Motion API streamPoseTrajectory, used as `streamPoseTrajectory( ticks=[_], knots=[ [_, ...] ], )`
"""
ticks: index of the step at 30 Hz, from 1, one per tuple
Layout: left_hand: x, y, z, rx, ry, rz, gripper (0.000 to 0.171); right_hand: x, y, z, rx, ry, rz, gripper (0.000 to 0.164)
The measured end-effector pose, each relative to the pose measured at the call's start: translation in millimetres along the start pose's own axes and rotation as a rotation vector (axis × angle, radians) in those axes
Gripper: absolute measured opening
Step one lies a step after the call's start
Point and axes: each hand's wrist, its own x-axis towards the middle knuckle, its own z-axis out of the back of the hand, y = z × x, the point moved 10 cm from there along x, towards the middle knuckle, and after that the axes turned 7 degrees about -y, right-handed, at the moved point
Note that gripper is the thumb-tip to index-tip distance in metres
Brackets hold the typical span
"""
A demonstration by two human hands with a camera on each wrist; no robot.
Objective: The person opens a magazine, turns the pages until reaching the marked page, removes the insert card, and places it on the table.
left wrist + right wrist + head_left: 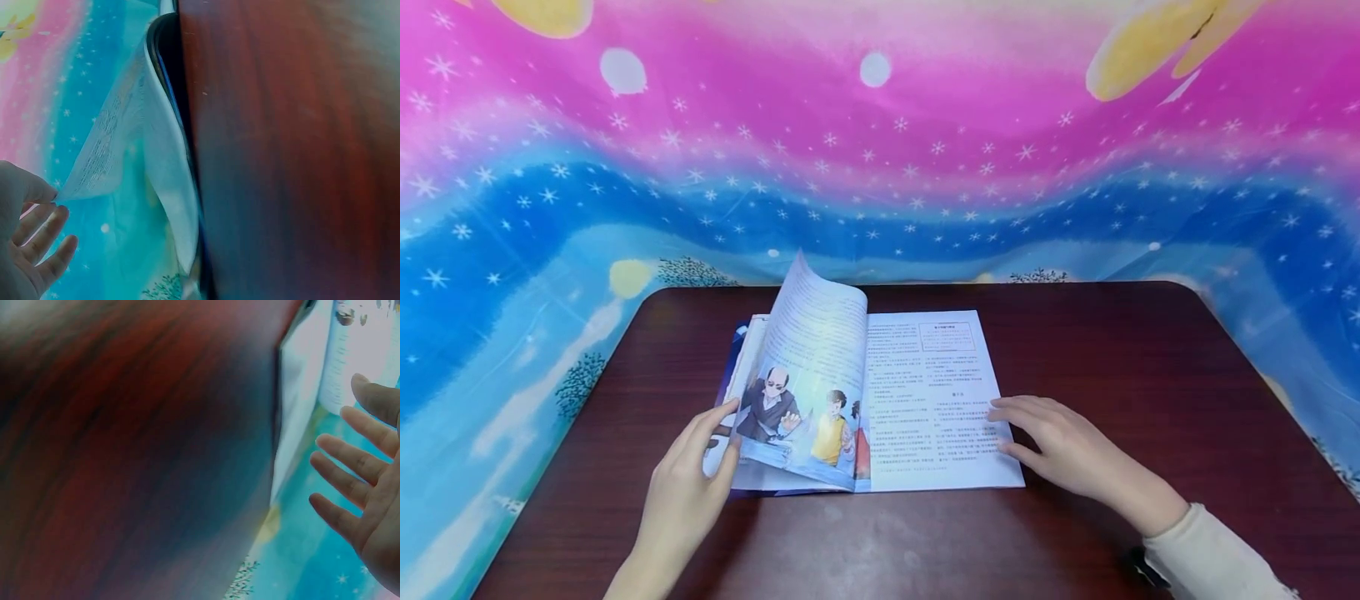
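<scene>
"Closest to us is a pale sleeve, and past it the right hand. What are the hands doing with the book?"

"It lies open on the worktop, between the two hands. One page stands up in a curl, with a bright drawing low down on it. The left hand pinches that page by its outer edge. The right hand holds nothing. Its fingers are loose and spread, over the right edge of the book. I can't tell if they touch the paper."

"Is it hard to hold?"

"I don't think so. The page looks thin, light and floppy, and maybe a bit slippery. It could crease or rip if you tug. Best to take it softly by the outer edge, away from the fold in the middle. The whole book looks bendy too, so hold it flat by its side."

"Does each camera see the same?"

"No. From the head, the back of the left hand hides the pinch. The left wrist camera shows it well, with three other fingers off the page. The right wrist camera shows the right palm, which the head view can't."

"And farther out?"

"Dark red-brown worktop, then a pink and blue cloth with snowflakes."
</scene>
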Motion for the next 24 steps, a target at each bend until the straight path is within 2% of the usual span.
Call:
streamPoseTrajectory(
  ticks=[3, 8, 11, 15, 17, 20, 24],
  knots=[
    [-4.8, 7.3, -1.7, 0.018, 0.043, 0.038, 0.058, -2.3, -3.1, -5.6, 0.023, 0.042, -0.008, 0.039],
    [-11.0, 20.2, -7.3, 0.047, 0.148, 0.13, 0.065, -4.1, -5.9, -11.0, 0.05, 0.058, 0.021, 0.043],
    [-15.6, 31.4, -14.2, 0.083, 0.247, 0.222, 0.069, -4.8, -8.7, -15.2, 0.053, 0.08, 0.016, 0.047],
    [-26.2, 49.5, -25.5, 0.126, 0.41, 0.36, 0.075, -7.3, -13.5, -23.6, 0.046, 0.15, -0.025, 0.054],
    [-31.2, 57.5, -28.7, 0.143, 0.471, 0.405, 0.079, -8.7, -15.5, -26.9, 0.046, 0.18, -0.047, 0.056],
    [-33.9, 64.5, -28.5, 0.162, 0.508, 0.413, 0.081, -9.4, -17.3, -29.1, 0.048, 0.196, -0.065, 0.057],
    [-30.6, 66.0, -23.5, 0.176, 0.476, 0.352, 0.073, -9.6, -18.0, -29.8, 0.043, 0.199, -0.07, 0.056]
  ],
)
